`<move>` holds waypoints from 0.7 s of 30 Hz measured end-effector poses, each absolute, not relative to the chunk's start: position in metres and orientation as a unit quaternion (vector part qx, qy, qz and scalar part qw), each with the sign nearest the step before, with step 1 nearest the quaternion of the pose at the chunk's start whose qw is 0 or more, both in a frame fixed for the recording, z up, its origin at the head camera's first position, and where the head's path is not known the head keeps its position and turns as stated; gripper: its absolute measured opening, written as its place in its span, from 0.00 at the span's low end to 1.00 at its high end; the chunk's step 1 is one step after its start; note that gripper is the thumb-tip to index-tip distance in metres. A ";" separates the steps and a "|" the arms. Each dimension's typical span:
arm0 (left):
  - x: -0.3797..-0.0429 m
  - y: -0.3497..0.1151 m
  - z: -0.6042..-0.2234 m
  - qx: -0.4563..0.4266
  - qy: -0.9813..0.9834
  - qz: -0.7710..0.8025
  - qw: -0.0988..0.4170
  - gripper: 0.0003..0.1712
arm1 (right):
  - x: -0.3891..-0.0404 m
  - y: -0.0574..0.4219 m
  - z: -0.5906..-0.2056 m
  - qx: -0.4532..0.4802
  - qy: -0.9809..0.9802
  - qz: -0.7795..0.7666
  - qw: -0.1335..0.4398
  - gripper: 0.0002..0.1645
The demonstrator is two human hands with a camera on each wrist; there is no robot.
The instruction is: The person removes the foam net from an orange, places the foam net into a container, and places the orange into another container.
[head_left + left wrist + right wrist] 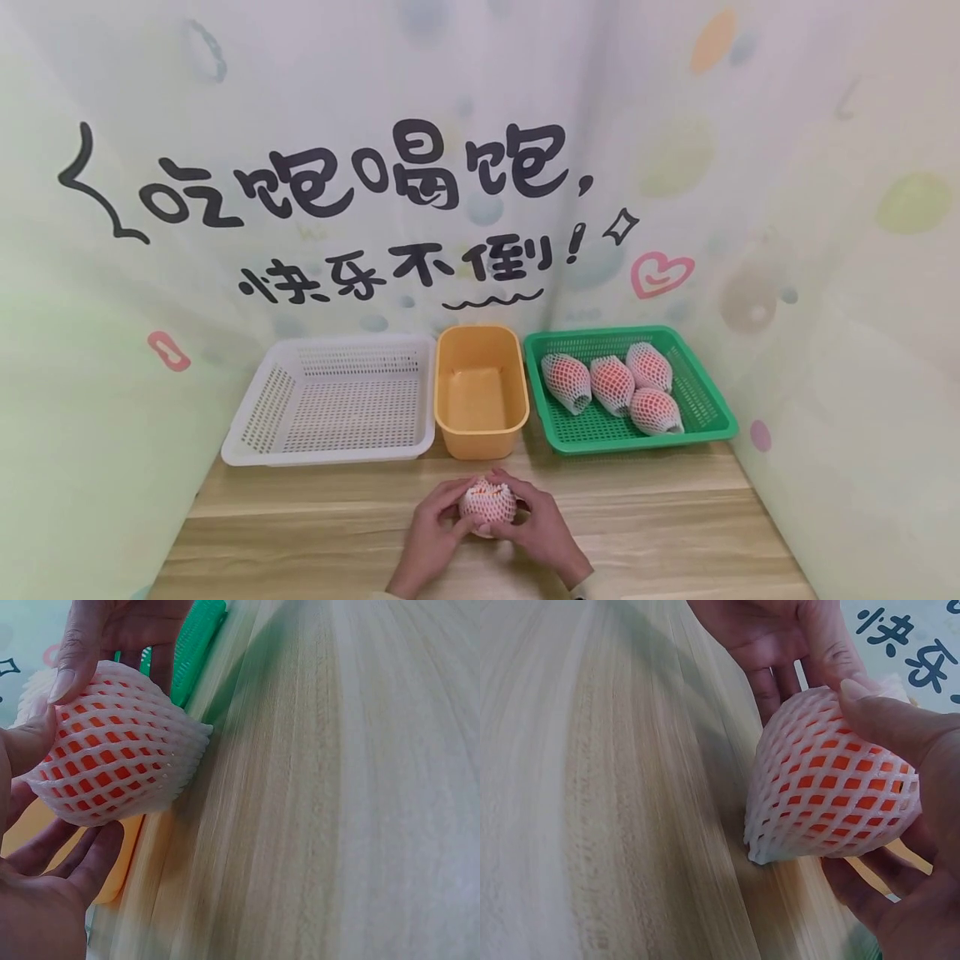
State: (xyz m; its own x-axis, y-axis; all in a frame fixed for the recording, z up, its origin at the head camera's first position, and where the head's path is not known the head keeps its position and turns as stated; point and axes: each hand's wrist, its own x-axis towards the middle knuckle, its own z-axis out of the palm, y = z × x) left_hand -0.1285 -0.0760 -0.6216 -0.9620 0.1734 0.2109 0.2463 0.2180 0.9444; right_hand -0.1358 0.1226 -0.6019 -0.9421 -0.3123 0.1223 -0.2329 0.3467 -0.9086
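Fruit (489,508) in a foam net (823,792) sits between the left hand (435,523) and right hand (546,528), each grip curled round it; uneven pulling could tear the net.

1. From where I stood, by the person's side of the table (675,517), three containers ran in a row along its rear, before the backdrop (337,50).
2. On the left was the left basket (330,458); just beside it, in the middle, the tub (480,446); on the right, the right basket (645,442).
3. Four netted fruits lay in the right basket: one at left (567,383), one central (611,385), one rear right (649,367), one before that (655,411).
4. Nearer the person, before the tub, a fifth netted fruit (487,510) sat between the left hand (433,529) and right hand (543,529).
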 end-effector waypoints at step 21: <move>-0.126 -0.069 -0.611 -0.077 -0.788 -0.601 0.106 0.08 | -0.137 0.119 -0.604 -0.183 0.834 -0.514 -0.084 0.21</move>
